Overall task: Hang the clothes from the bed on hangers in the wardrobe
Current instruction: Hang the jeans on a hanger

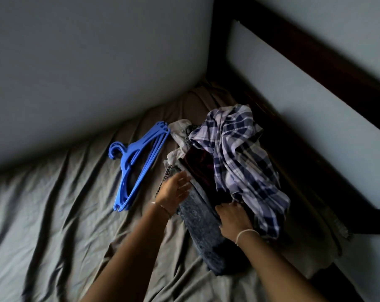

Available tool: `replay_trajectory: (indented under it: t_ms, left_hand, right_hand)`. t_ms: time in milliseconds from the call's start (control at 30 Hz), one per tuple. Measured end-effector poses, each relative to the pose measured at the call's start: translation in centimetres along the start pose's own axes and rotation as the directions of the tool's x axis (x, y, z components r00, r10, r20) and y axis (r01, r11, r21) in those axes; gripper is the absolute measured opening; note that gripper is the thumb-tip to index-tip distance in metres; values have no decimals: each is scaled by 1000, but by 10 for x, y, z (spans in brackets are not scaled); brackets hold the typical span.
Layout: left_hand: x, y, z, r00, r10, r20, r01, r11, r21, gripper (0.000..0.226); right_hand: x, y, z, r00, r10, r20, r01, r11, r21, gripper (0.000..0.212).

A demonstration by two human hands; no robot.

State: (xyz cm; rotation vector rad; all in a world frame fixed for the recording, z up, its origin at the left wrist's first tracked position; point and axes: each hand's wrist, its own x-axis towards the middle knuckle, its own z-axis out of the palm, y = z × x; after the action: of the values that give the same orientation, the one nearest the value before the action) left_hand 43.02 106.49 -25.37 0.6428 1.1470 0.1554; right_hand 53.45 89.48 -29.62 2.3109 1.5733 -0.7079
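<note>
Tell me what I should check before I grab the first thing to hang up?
1. Hangers close by: ok. The blue hangers lie stacked on the sheet, just left of the pile of clothes.
2. Top garment free to lift: ok. The plaid shirt lies loose on top of the pile.
3. A hand free: ok. The left hand is open, fingers straight, at the pile's left edge.
4. Firm grip: cannot tell. The right hand has its fingertips tucked into the clothes under the shirt's edge.
5. Wardrobe open and ready: cannot tell. It is not in view.
</note>
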Motion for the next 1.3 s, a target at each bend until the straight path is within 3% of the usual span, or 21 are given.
replay_trajectory:
  t_ms: [167, 233, 267, 300, 367, 433, 467, 533, 600, 700, 800, 900, 1000, 1067, 1200, 1233, 1300]
  left_hand:
    - [-32, -45, -41, 998, -44, -38, 42, 997, -64, 19]
    - [-48, -62, -59, 998, -56, -40, 54, 996, -67, 19]
    - [-54, -69, -66, 997, -62, -42, 60, 997, -54, 18]
    - [-62, -76, -74, 997, -65, -47, 64, 998, -28, 18]
    - [-80, -85, -82, 996, -67, -56, 69, 997, 32, 18]
    - [-93, -90, -88, 995, -46, -84, 57, 988, 140, 16]
    - [-99, -91, -90, 997, -23, -80, 39, 978, 204, 17]
    - [-116, -87, -89, 1000, -17, -10, 19, 951, 308, 36]
    - [-121, -81, -83, 994, 8, 112, -54, 910, 412, 71]
    - [-139, -56, -57, 950, 193, 244, -293, 822, 489, 91]
    - [-156, -19, -28, 825, 448, 344, -565, 679, 469, 108]
    - [-145, 14, -16, 721, 606, 337, -689, 575, 440, 128]
    - [-157, 43, -2, 617, 750, 236, -762, 496, 416, 135]
    - [-195, 59, 7, 586, 792, 171, -764, 471, 440, 136]
    - [-203, 70, 13, 602, 795, 72, -702, 485, 522, 127]
    - [-200, 70, 14, 589, 806, 53, -703, 479, 526, 124]
    - [-200, 71, 15, 640, 765, 76, -689, 527, 497, 119]
  right_hand:
    - [-21, -34, 5, 979, 165, 119, -178, 977, 114, 30]
    - [-29, -39, -4, 957, 199, 210, -257, 919, 300, 32]
    - [-32, -41, -10, 947, 213, 242, -304, 839, 452, 33]
    - [-37, -43, -18, 938, 226, 264, -344, 709, 616, 32]
    - [-50, -47, -44, 929, 245, 279, -342, 271, 900, 23]
    - [-65, -47, -78, 932, 248, 266, -233, -154, 960, 18]
    - [-73, -47, -98, 937, 240, 253, -178, -295, 939, 20]
    - [-92, -49, -136, 950, 217, 222, -105, -449, 888, 26]
    - [-111, -55, -177, 967, 197, 163, -35, -530, 847, 29]
    - [-139, -69, -242, 977, 211, 8, 120, -584, 803, 31]
    - [-163, -80, -308, 949, 280, -146, 291, -592, 752, 31]
    - [-184, -86, -368, 889, 331, -316, 456, -575, 680, 29]
    - [-199, -88, -420, 775, 453, -441, 631, -513, 582, 18]
    - [-214, -89, -445, 729, 497, -471, 683, -480, 550, 23]
    - [-233, -98, -469, 711, 437, -552, 701, -498, 510, 71]
    - [-233, -101, -471, 710, 415, -568, 700, -503, 508, 74]
    - [-232, -106, -474, 720, 403, -565, 689, -511, 513, 73]
